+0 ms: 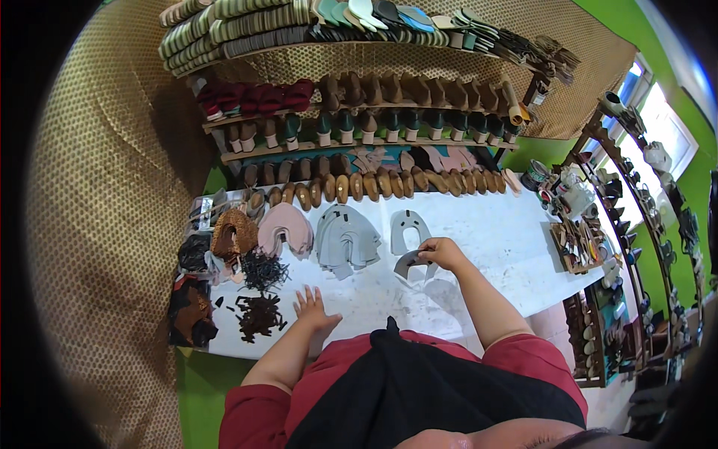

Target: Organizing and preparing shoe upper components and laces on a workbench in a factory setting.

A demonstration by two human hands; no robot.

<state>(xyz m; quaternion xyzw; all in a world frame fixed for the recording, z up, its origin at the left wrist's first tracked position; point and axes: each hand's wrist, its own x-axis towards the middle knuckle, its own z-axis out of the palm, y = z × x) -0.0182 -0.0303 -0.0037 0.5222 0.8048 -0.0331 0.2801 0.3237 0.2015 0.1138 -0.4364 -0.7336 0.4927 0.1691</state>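
My right hand [444, 253] pinches a dark grey curved shoe-upper piece [408, 262] by its right end, low over the white tabletop. Just beyond it lies a light grey U-shaped upper piece [399, 221] with small dark marks on its curve. Left of these is a fanned stack of grey upper pieces [362, 238], with dark bits on its top edge. My left hand [314, 308] rests on the table with fingers spread, holding nothing. Beside it are a pile of dark brown short strips [259, 317] and a heap of thin black strips [263, 272].
Pink upper pieces [288, 224] and brown patterned ones [233, 230] lie at the left. Wooden shoe lasts [342, 187] line the white table's [493, 224] back edge, below shelves of shoes [430, 90]. A tool box [574, 247] and a shoe rack [624, 157] stand right.
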